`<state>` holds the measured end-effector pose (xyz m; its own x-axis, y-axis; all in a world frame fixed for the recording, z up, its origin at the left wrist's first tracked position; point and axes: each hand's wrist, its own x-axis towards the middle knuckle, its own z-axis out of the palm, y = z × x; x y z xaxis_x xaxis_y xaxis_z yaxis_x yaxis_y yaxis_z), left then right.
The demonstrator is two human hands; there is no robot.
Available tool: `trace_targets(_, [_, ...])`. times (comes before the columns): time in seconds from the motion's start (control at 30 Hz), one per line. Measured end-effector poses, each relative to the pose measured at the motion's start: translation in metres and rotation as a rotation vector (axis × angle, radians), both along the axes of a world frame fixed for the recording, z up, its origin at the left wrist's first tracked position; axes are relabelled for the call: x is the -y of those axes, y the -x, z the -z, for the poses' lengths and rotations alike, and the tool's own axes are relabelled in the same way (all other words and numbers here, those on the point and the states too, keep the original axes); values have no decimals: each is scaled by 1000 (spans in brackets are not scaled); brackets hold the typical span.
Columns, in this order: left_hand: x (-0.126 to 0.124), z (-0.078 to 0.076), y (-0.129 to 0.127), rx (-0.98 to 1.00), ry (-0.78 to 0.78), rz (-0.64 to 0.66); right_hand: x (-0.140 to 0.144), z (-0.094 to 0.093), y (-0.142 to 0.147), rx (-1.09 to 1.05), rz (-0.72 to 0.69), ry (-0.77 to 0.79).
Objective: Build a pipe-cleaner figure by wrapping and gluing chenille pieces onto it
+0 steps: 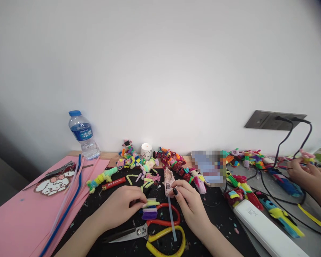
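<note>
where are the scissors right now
In the head view, the scissors lie on the black mat at bottom centre, between the left hand and right hand, red and yellow handles to the right.

Just the one head-worn cam here, looking forward and a bit down from close over the black work mat (216, 210), so the person's own hands sit at the bottom edge, the white wall (160, 64) fills the top half, and there's no second view to overlap.
</note>
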<state>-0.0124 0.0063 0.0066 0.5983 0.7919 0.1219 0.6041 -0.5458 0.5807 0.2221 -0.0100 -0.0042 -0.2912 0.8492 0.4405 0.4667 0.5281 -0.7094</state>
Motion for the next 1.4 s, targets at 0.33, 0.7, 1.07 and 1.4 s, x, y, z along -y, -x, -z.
trace_targets(0.33, [3, -2, -2, -5, 17, -28, 2, 0, 0, 30, 26, -26])
trace_targets(0.7, [3, 0, -3, -6, 1, 12, 13, -11, 9, 417, -134, -95])
trace_targets(1.07, [6, -6, -4, 12, -48, -41, 15, -10, 8, 485, -163, -77])
trace_targets(1.4, [-20, 19, 19, 35, -269, -570, 15, -10, 8, 455, -188, -54])
